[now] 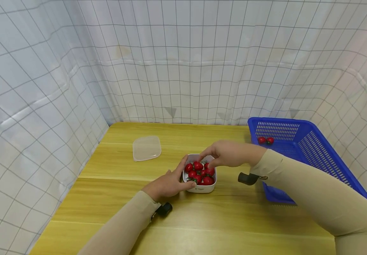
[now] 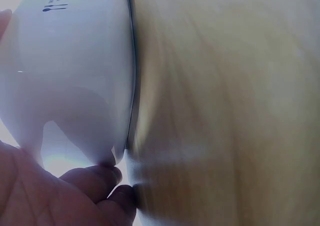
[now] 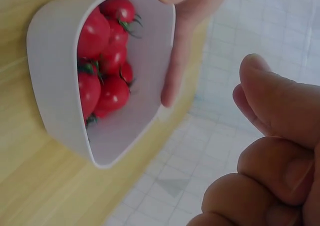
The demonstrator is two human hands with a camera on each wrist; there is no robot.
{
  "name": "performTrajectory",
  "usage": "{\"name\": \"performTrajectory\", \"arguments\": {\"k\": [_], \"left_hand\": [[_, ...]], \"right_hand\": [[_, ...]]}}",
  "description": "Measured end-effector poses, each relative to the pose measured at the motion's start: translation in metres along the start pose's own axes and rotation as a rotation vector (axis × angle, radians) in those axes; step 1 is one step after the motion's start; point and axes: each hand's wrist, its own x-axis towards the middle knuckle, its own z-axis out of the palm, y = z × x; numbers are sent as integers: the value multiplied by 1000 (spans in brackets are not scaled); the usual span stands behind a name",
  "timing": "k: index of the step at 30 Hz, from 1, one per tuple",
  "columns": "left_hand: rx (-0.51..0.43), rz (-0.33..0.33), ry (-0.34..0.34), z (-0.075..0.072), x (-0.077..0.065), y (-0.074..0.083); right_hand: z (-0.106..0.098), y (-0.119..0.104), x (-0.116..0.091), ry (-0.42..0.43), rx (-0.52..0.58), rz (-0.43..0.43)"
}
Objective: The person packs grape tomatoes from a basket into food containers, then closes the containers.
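Note:
A white food container point(image 1: 201, 189) stands on the wooden table, holding several red cherry tomatoes point(image 1: 198, 165) with green stems. My left hand point(image 1: 168, 184) grips it from the left, thumb over the near rim and fingers along the side; in the left wrist view, fingertips point(image 2: 122, 198) rest low by its base. Above the container's right side is my right hand point(image 1: 229, 153), index finger and thumb apart and pointing down over the tomatoes. In the right wrist view the other fingers point(image 3: 272, 168) are bent, and nothing shows in the right hand.
A blue plastic basket point(image 1: 336, 156) sits at the right, partly behind my right sleeve, with two cherry tomatoes point(image 1: 266, 140) in its far left corner. A translucent lid point(image 1: 146, 148) lies flat at the back left. A checked white curtain point(image 1: 183, 71) hangs behind the table and along both sides.

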Motion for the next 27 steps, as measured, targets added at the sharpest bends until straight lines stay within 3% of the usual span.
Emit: {"name": "performTrajectory", "arguments": {"k": [6,13,16,20,27], "left_hand": [[-3,-8,3,1,1,1],[-7,3,3,1,1,1],[-4,2,2,1,2,0],[-3,3,-2,1,1,0],[-1,22,-6,1,2,0]], "right_hand": [[-21,30,-30,145,67,89],[-45,90,-81,358,103,255],[-44,118,-98,376,90,333],[-33,150,-110,373,29,375],[-4,183,-113,260,54,323]]}}
